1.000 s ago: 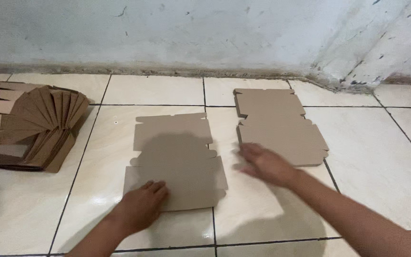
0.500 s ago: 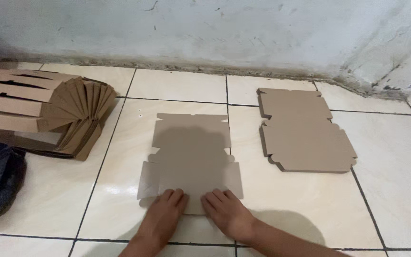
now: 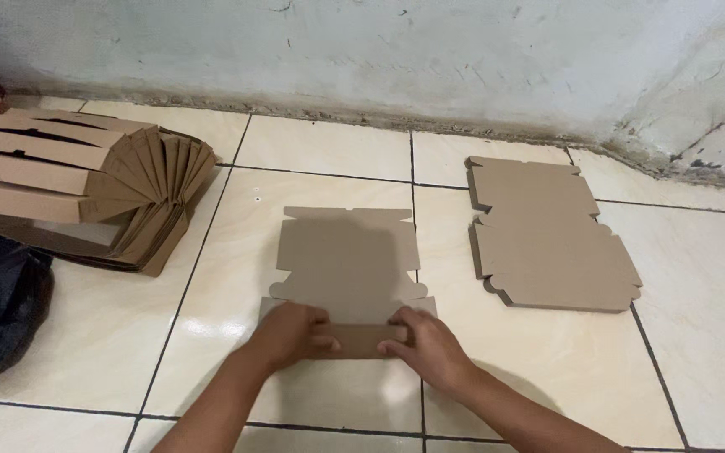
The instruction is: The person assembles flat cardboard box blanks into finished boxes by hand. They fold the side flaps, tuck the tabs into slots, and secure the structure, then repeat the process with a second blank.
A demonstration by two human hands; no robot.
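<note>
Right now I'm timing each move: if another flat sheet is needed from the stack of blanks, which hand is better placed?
Right. The right hand sits nearer the stack of blanks; the left hand would have to cross over the sheet both hands hold.

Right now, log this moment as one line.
left hand: on flat cardboard blank near edge | right hand: same edge | spare blanks: right, apart

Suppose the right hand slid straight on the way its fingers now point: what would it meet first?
The right hand points left along the flat cardboard sheet's near flap, so it would probably meet the left hand first; their fingertips are already close.
</note>
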